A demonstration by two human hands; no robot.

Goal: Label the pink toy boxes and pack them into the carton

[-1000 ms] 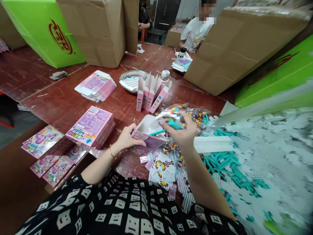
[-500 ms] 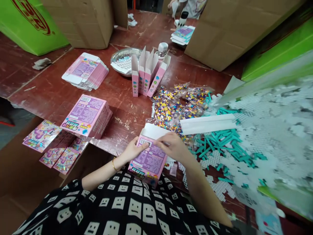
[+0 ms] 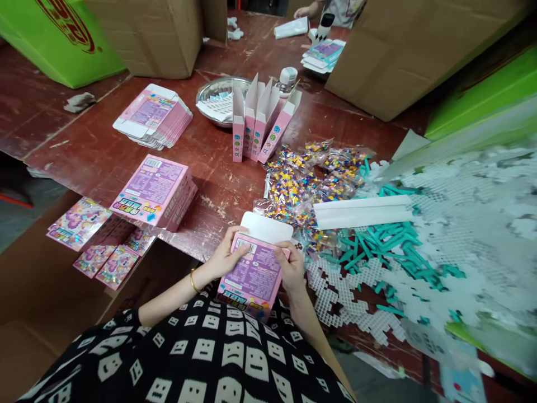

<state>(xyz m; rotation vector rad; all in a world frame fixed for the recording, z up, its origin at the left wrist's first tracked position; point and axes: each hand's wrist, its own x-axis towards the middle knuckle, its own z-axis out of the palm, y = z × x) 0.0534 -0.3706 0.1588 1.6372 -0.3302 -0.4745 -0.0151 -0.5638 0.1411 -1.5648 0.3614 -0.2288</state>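
Observation:
A pink and purple cardboard box [image 3: 254, 274] is held against my lap, its white top flap [image 3: 267, 228] standing up. My left hand [image 3: 230, 253] grips the box's upper left side, with the thumb lying across the printed face near the barcode. On the upper right edge, my right hand [image 3: 291, 265] is closed on the box, thumb in front. Whatever is inside the box is hidden. Just beyond the flap lie clear bags of small coloured beads [image 3: 293, 184].
Pink boxes [image 3: 151, 187] are stacked at left, flat cartons [image 3: 153, 115] behind them. Several open boxes [image 3: 255, 129] stand before a metal bowl [image 3: 216, 89]. Teal sticks [image 3: 381, 246] and white pegboard pieces [image 3: 335, 291] spread right. Large cardboard boxes [image 3: 168, 39] border the table; another person's hand [image 3: 308, 11] shows far back.
My right hand has moved from over the box's top opening to its right edge and now grips it there. The flap shows more fully. A far person's white item now lies on the table.

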